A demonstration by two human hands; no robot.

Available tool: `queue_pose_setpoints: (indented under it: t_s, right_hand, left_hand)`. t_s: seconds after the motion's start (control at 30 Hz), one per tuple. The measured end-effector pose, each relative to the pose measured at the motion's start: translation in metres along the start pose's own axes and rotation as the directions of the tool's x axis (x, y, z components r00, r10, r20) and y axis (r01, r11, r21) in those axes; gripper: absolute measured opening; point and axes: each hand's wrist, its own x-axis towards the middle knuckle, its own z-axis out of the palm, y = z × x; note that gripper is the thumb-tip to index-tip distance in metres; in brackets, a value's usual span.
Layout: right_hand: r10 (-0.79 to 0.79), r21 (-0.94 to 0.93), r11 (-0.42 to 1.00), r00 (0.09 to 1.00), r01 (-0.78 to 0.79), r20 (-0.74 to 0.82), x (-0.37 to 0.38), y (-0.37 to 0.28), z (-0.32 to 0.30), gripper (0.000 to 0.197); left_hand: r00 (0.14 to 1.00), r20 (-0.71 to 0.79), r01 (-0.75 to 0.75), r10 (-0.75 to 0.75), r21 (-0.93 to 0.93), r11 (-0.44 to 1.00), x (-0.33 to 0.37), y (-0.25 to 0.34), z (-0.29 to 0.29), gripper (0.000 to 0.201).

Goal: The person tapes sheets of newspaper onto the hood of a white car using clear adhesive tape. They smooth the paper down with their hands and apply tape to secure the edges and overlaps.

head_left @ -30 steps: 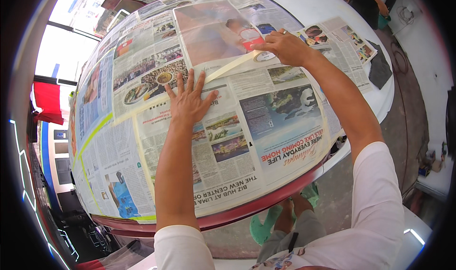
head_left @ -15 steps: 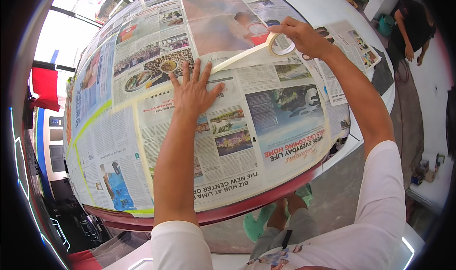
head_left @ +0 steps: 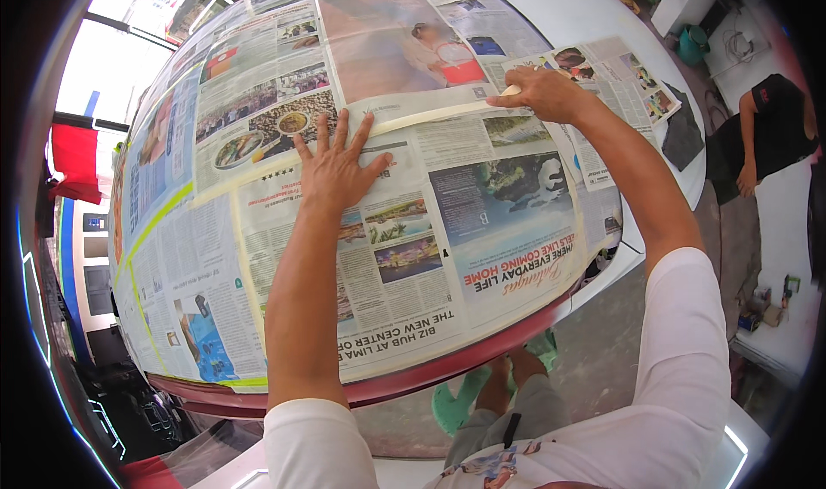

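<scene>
Newspaper sheets [head_left: 379, 291] cover a broad, curved car body panel with a dark red lower edge [head_left: 447, 364]. My left hand [head_left: 334, 172] lies flat on the paper, fingers spread just below a seam between sheets. A cream masking tape strip [head_left: 430, 113] runs along that seam from near my left fingertips to my right hand [head_left: 551, 96]. Closed around the masking tape roll [head_left: 513, 90], my right hand is low against the paper. Most of the roll is hidden behind its fingers.
Yellow-green tape [head_left: 159, 218] borders sheets on the left. A loose newspaper [head_left: 641, 85] and a dark grey piece [head_left: 684, 136] lie on the white surface at right. Beyond stands a person in black [head_left: 770, 132], near a teal bucket [head_left: 691, 46]. A red cloth [head_left: 75, 160] hangs at far left.
My right hand has lowered the tape roll to the paper. The strip, earlier raised and slanting up to the roll, now lies along the seam. My left hand stays flat in place.
</scene>
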Motion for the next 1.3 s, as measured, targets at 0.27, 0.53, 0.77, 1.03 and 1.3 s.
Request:
queue_pose_setpoints:
  t_s: [0.27, 0.53, 0.77, 1.03, 1.3]
  right_hand:
    - [-0.041, -0.119, 0.992, 0.994, 0.028, -0.106, 0.002, -0.01, 0.044, 0.058]
    - [-0.028, -0.185, 0.983, 0.987, -0.002, -0.157, 0.01, -0.016, 0.053, 0.049]
    - [0.027, -0.208, 0.978, 0.998, -0.038, -0.053, 0.008, -0.018, 0.055, 0.048]
    - [0.012, -0.233, 0.972, 0.994, -0.037, -0.104, 0.008, -0.02, 0.058, 0.046]
    - [0.014, -0.198, 0.979, 0.99, -0.042, -0.141, 0.01, -0.024, 0.06, 0.049]
  left_hand:
    - [1.0, -0.012, -0.018, 0.018, -0.022, 1.0, -0.001, 0.001, -0.001, 0.073]
    - [1.0, -0.009, -0.014, 0.014, -0.017, 1.0, -0.002, 0.001, -0.002, 0.071]
    - [1.0, -0.006, -0.014, 0.014, -0.018, 1.0, -0.002, 0.003, -0.004, 0.071]
    - [1.0, 0.001, -0.003, 0.003, -0.022, 1.0, -0.004, 0.004, -0.007, 0.071]
    - [1.0, 0.014, 0.006, -0.005, -0.008, 1.0, -0.004, 0.006, -0.01, 0.07]
